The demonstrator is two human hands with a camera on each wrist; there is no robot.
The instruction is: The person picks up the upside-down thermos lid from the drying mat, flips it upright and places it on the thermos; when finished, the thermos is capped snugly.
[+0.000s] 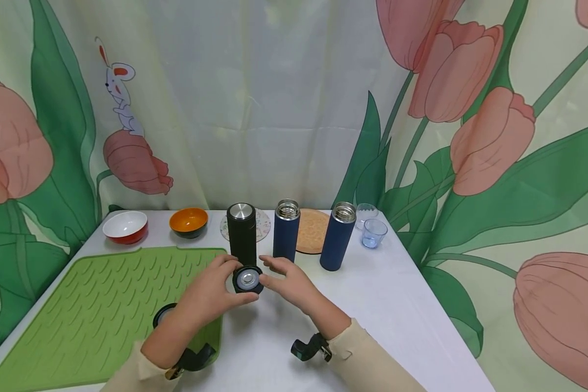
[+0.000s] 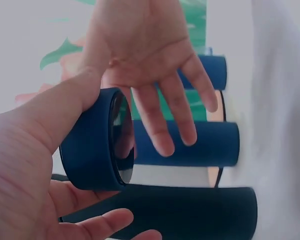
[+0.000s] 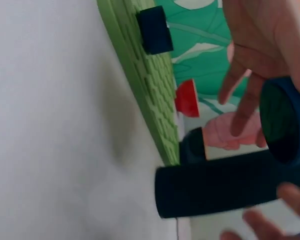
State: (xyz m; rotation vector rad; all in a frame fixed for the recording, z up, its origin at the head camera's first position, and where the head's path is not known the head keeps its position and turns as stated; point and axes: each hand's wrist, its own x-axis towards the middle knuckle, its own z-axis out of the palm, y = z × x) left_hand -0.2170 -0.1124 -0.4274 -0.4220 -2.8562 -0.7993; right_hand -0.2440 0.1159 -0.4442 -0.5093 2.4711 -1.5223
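Observation:
My left hand (image 1: 210,291) grips a dark blue bottle lid (image 2: 90,145) between thumb and fingers, above the white table. In the head view the lid's pale inner side faces up. My right hand (image 1: 294,283) is beside the lid, its fingers extended and spread; whether its thumb touches the rim I cannot tell. Just behind stands a black bottle (image 1: 242,234) with a silver-topped cap on. Two navy bottles, a middle one (image 1: 286,234) and a right one (image 1: 336,239), stand uncapped with their steel mouths showing. A second lid (image 3: 155,30) lies on the green mat, partly hidden by my left forearm in the head view.
The green drying mat (image 1: 103,305) covers the table's left side. Behind it sit a red-and-white bowl (image 1: 126,231) and an orange bowl (image 1: 188,220). A round cork-coloured mat (image 1: 312,231) lies behind the navy bottles. Clear glasses, one bluish (image 1: 374,234), stand at the back right.

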